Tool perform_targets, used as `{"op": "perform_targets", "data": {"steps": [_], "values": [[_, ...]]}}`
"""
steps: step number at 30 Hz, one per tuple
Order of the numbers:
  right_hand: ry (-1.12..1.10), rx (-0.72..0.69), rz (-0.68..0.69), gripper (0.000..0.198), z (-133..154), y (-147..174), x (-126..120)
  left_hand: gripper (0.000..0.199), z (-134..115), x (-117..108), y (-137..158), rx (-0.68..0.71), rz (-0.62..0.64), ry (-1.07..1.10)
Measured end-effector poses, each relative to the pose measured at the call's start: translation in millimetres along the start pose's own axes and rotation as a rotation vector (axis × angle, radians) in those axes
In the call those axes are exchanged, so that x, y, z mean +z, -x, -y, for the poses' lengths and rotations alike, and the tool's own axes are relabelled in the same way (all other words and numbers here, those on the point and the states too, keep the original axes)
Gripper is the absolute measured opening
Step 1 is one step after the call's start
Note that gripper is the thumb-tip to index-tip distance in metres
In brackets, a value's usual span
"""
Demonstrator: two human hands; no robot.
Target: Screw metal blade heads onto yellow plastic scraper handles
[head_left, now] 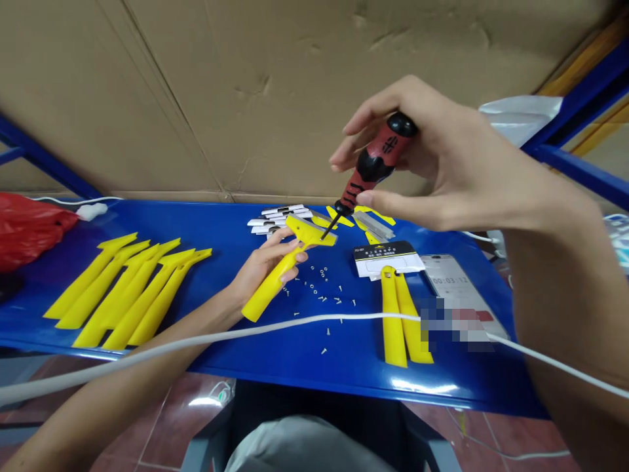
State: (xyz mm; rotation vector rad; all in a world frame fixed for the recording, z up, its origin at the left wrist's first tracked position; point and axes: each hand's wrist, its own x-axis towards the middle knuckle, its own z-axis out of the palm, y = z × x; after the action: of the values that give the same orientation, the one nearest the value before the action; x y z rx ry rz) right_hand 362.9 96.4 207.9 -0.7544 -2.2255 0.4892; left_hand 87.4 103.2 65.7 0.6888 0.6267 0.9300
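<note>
My left hand is closed around a yellow scraper, holding it tilted above the blue table. A metal blade edge shows along the scraper's head. In my right hand is a red and black screwdriver, pointing down and to the left. Its tip meets the scraper's head near one end; whether a screw sits under it is too small to tell. Small screws and nuts lie scattered on the table below the scraper.
Several yellow scraper handles lie at the left near a red plastic bag. Two carded scrapers lie right of the screws, beside a phone showing a timer. A white cable crosses in front. Cardboard stands behind the table.
</note>
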Motion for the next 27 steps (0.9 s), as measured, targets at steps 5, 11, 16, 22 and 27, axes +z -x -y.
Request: {"op": "perform_targets", "data": {"steps": [5, 11, 16, 22, 27], "values": [[0.016, 0.035, -0.071, 0.049, -1, 0, 3, 0.049, -1, -1, -1, 0.012, -0.016, 0.046], [0.065, 0.01, -0.058, 0.061, 0, -2, 7, 0.05, -3, 1, -1, 0.001, -0.042, 0.075], [-0.043, 0.003, -0.026, 0.045, -1, -3, 9, 0.047, -6, 2, 0, 0.013, -0.033, 0.091], [0.149, 0.031, -0.091, 0.054, -3, -2, 11, 0.052, -5, 3, 0, -0.005, -0.066, 0.071], [-0.039, 0.002, 0.01, 0.044, -2, -5, 14, 0.049, -6, 1, 0, 0.009, -0.055, 0.08]]}}
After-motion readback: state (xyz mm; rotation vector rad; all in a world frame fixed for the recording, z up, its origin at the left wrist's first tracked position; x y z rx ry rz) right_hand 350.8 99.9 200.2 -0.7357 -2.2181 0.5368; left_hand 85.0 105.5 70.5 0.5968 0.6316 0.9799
